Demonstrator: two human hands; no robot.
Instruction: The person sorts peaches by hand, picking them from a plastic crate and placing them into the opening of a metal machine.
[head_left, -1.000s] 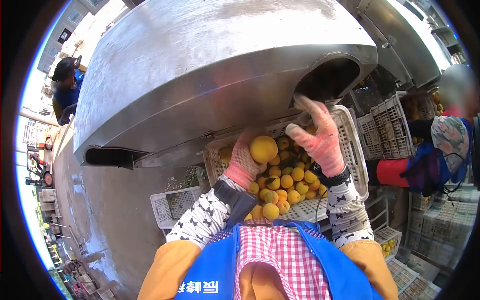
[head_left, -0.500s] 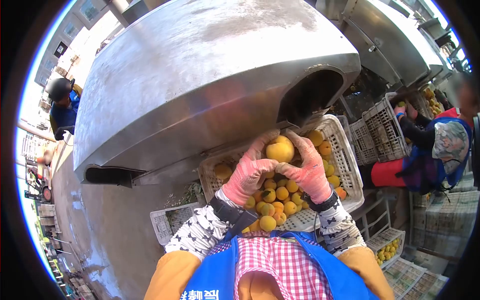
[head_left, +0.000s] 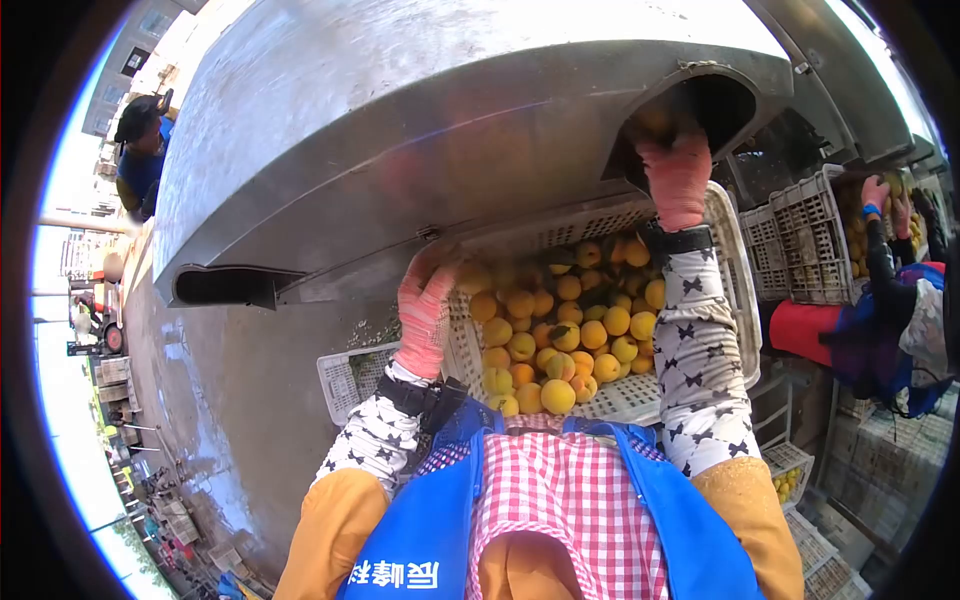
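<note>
My right hand (head_left: 678, 178), in a pink glove, reaches up into the dark right-hand opening (head_left: 715, 105) of a metal housing. Its fingers are lost in shadow, beside a dim rounded yellowish shape; I cannot tell whether they grip it. At the left end of a white plastic crate (head_left: 735, 290), my gloved left hand (head_left: 426, 312) curls its fingers around a blurred peach (head_left: 472, 277). Between my arms, many yellow-orange peaches (head_left: 565, 335) fill much of the crate, a few with green leaves among them.
The large metal housing (head_left: 420, 150) spans the space ahead, with a second opening (head_left: 225, 287) at its left. A smaller white crate (head_left: 345, 385) lies on the ground. At right, another person (head_left: 860, 320) works by stacked crates (head_left: 800, 240); one more person (head_left: 143, 150) stands far left.
My hands were together around one peach over the crate and are now apart. The right has gone up into the housing's opening, the left across to the crate's left end. The view has shifted.
</note>
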